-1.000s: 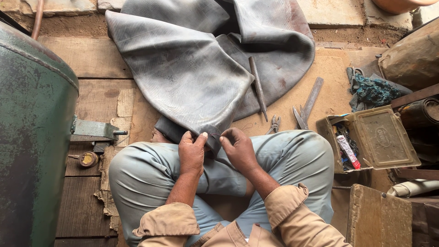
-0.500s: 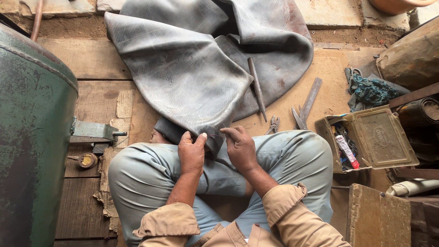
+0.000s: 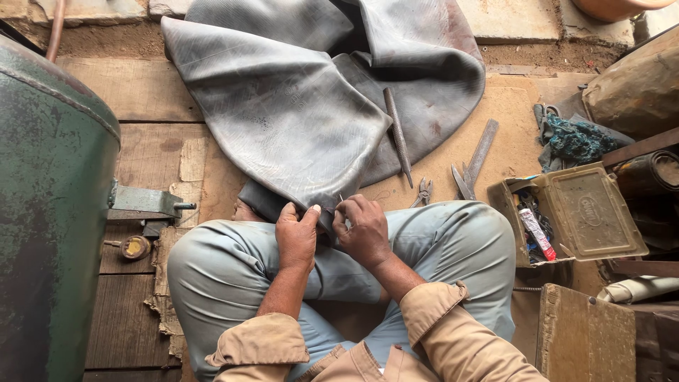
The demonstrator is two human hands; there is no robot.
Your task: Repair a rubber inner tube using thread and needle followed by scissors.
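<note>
Wooden floor (image 3: 141, 92): both hands (image 3: 297, 237) (image 3: 364, 230) pinch rubber tube (image 3: 297, 113) beside toolbox (image 3: 576, 212).

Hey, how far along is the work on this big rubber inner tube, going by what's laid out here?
Done: the inner tube lies flat and deflated across the boards, the toolbox is open, and a file and pliers are out. In hand: left hand and right hand pinch the tube's near edge over the lap; the right seems to hold something small. Left: no patch is visible on it.

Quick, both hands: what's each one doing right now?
Left hand: closed, pinching the rubber tube's edge.
Right hand: closed on the same edge.
</note>
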